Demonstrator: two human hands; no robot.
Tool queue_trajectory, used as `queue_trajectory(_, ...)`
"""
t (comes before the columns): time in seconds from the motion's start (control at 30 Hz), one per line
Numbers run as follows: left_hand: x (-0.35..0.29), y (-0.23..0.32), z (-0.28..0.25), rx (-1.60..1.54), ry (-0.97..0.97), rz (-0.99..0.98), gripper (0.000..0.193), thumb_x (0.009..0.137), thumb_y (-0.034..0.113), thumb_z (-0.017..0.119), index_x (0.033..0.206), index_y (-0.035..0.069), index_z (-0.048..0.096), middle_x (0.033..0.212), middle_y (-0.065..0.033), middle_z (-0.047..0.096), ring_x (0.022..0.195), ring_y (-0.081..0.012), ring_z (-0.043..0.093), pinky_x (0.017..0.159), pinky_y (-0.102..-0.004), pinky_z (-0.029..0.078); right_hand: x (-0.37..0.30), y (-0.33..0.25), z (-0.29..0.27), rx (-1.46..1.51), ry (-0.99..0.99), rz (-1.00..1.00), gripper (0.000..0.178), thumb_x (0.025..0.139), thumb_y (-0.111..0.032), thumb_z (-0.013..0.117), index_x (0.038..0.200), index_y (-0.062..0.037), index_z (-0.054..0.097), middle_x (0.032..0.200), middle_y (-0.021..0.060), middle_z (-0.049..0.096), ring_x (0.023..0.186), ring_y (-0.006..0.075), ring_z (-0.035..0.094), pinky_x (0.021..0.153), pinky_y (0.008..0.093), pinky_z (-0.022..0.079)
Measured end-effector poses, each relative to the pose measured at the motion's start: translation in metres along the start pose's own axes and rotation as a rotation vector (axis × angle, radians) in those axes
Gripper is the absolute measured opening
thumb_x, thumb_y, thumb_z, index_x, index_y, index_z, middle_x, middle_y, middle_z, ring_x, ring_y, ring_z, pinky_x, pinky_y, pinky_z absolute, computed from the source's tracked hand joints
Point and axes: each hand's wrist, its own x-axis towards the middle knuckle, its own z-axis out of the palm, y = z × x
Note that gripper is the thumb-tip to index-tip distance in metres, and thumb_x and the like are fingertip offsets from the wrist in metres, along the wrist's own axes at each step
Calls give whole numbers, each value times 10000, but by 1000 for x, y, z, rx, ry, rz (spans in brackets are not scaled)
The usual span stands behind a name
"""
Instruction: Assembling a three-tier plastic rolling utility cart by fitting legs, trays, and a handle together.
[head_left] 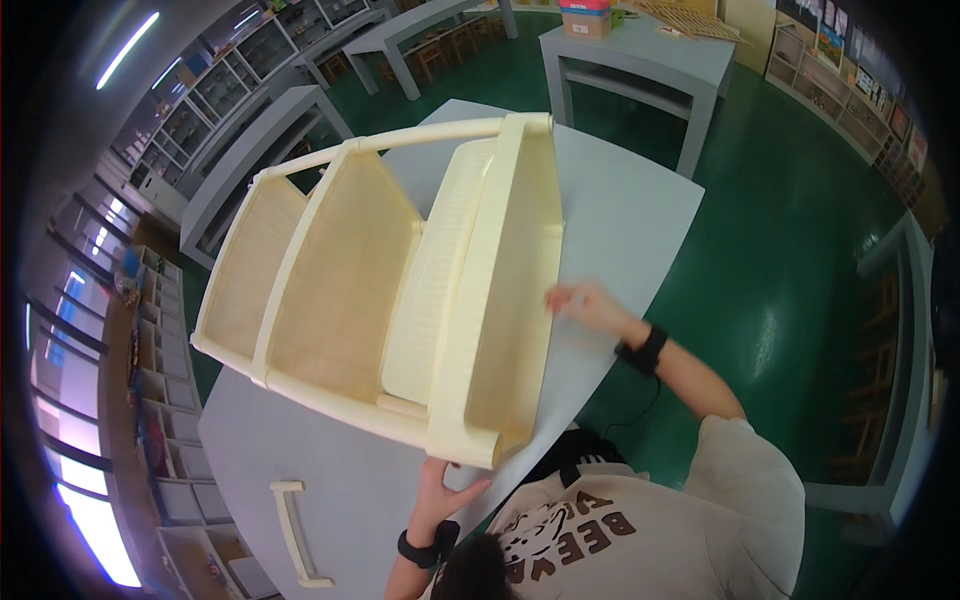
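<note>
A cream plastic shelf rack (345,270) lies on its side across the grey table (640,190). Its tiers and side posts face up and toward the left. At the rack's near corner, my left hand (440,497) holds the lower edge, thumb stretched out and the other fingers partly hidden by the corner. My right hand (592,306) is at the right, beside the outer face of the end tier; motion blurs its fingers, so I cannot make out whether they touch it or hold anything. A loose cream plastic bar (293,535) with bent ends rests on the table at the near left.
Another grey table (645,60) stands beyond, bearing a pink and blue box (585,18) and a slatted wooden piece (690,18). Low shelving (170,400) runs along the left wall. Green floor (770,290) lies to the right, with a grey frame (900,380) past it.
</note>
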Motion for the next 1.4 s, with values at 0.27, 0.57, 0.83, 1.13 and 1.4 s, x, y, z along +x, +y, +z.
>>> queue_trajectory(0.27,-55,-38,-2,-324,127,-309,382,757,254,515,1013,-29,493,989,-134,538,940,-248,489,808,-340,366,134,-50,-140,-238,688,-380,234,816,-229,462,875,-17,542,869,36,565,778,98,505,677,230,374)
queue_trajectory(0.57,-91,-9,-11,-745,411,-608,414,809,298,456,1073,-21,458,1053,-122,512,948,-241,495,791,-344,391,164,-44,-100,145,14,-335,430,716,-295,553,1036,-11,503,1003,68,524,941,155,477,829,249,343)
queue_trajectory(0.83,-39,31,43,239,356,-653,250,662,213,603,840,42,566,791,-99,585,722,-228,561,634,-323,448,157,-37,-109,188,-105,-188,627,598,-279,606,1128,11,438,1046,86,509,975,173,473,858,255,332)
queue_trajectory(1.13,-59,11,0,147,313,-627,223,672,148,586,862,39,545,786,-87,558,725,-204,530,653,-326,437,106,-43,-102,79,40,-119,631,572,-277,605,1107,14,439,1050,100,494,989,176,454,856,259,327)
queue_trajectory(1.4,-78,-51,-100,343,343,-554,459,567,176,698,965,36,516,899,-79,561,835,-173,537,729,-296,437,15,-76,-54,-41,95,-182,744,515,-259,686,1126,11,358,1053,96,435,968,189,444,850,294,333)
